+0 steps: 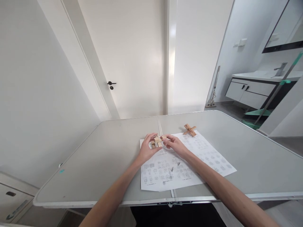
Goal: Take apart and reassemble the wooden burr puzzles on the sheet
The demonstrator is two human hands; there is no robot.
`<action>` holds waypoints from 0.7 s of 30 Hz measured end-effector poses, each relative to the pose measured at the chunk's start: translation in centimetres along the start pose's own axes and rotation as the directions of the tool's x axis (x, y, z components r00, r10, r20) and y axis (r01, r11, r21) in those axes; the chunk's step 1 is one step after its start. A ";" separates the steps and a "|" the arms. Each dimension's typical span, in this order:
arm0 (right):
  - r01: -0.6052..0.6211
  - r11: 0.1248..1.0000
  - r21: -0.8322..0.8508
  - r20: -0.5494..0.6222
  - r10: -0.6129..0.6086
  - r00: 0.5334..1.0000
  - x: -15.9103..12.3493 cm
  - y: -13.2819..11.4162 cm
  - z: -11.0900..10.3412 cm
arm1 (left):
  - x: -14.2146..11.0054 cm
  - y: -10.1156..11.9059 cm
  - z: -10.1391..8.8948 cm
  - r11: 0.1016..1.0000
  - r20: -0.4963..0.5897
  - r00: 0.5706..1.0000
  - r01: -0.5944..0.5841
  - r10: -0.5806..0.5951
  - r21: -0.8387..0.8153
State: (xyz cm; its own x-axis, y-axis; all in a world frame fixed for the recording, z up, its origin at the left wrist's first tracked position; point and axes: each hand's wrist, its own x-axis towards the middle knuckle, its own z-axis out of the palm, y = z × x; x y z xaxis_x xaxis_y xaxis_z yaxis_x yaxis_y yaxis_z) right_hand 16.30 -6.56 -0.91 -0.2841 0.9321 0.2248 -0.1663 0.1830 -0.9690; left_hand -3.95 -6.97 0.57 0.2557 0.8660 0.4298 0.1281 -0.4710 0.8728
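Both my hands meet over the far end of two printed instruction sheets on a grey folding table. My left hand is closed around a small cluster of interlocked wooden puzzle pieces. My right hand pinches a single wooden piece that touches the right side of that cluster. A second wooden assembly shaped like a cross lies apart on the table, just beyond the right sheet.
The table's near edge runs below my forearms, with a seam down its middle. A white door with a black handle stands behind the table. At right are a vanity cabinet and a green mop.
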 end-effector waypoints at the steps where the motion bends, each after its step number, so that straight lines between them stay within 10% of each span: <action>1: 0.019 1.000 -0.020 0.027 -0.018 0.999 -0.1 -0.2 0.1 | 0.0 0.1 0.0 0.999 0.007 1.000 -0.014 0.014 0.034; 7: 0.096 0.995 -0.030 0.198 -0.088 0.976 -0.4 -0.4 0.9 | 0.0 0.4 -0.1 0.988 0.052 0.997 -0.072 0.066 0.139; 21: 0.171 0.964 -0.204 -0.039 -0.183 0.982 0.2 0.2 0.2 | 0.5 -0.3 -1.0 0.949 0.280 0.927 0.292 -0.249 -0.121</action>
State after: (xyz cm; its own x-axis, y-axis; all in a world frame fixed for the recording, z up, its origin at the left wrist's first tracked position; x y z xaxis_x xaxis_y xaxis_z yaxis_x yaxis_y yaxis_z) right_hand 16.01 -6.36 -1.03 -0.2123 0.8944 0.3937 -0.0167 0.3995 -0.9166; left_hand -4.88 -6.25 0.74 0.4735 0.8731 0.1160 0.0807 -0.1741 0.9814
